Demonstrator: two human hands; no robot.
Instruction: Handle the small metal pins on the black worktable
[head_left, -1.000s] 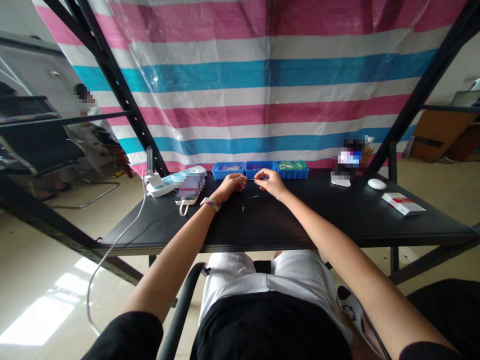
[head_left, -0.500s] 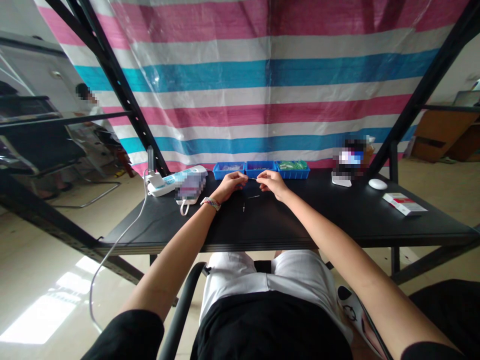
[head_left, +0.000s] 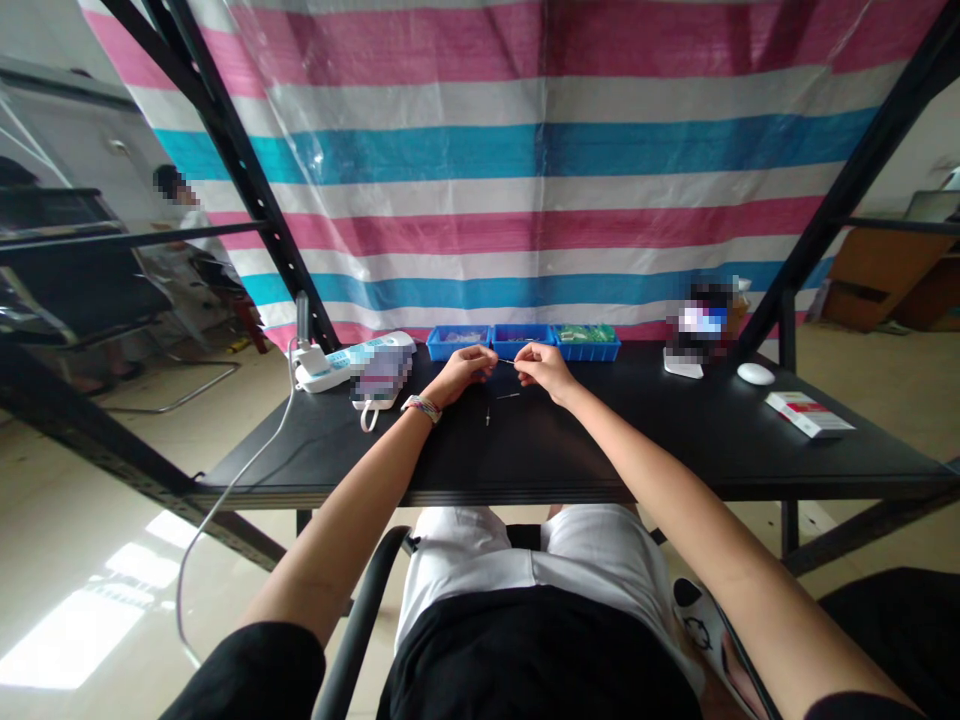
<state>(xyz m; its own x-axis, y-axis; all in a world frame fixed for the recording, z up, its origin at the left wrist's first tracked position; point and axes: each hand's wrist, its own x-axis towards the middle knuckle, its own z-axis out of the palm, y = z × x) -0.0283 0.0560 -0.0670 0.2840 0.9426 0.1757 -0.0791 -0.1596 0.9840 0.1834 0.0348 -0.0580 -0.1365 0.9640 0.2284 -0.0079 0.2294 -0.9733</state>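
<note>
A thin, pin-like metal piece point(head_left: 505, 361) spans the gap between my two hands, too small to name. My left hand point(head_left: 466, 370) pinches one end of it, fingers closed. At its other end, my right hand point(head_left: 545, 370) is closed in a pinch too. Both hands are just above the black table, in front of the small blue bins. Below them lie two more thin metal pieces, one pointing toward me point(head_left: 487, 416) and one lying crosswise point(head_left: 508, 396).
Three blue bins line the back: left point(head_left: 459, 350), middle point(head_left: 517, 349), right with green packets point(head_left: 586, 351). A power strip point(head_left: 337, 370) and a phone point(head_left: 382, 372) are at left. A device on a stand point(head_left: 684, 362), white mouse point(head_left: 755, 374) and small box point(head_left: 810, 413) are at right.
Both hands hold nearly the same pose, with only a slight shift of the fingers around the thin metal piece. The camera view has moved a little.
</note>
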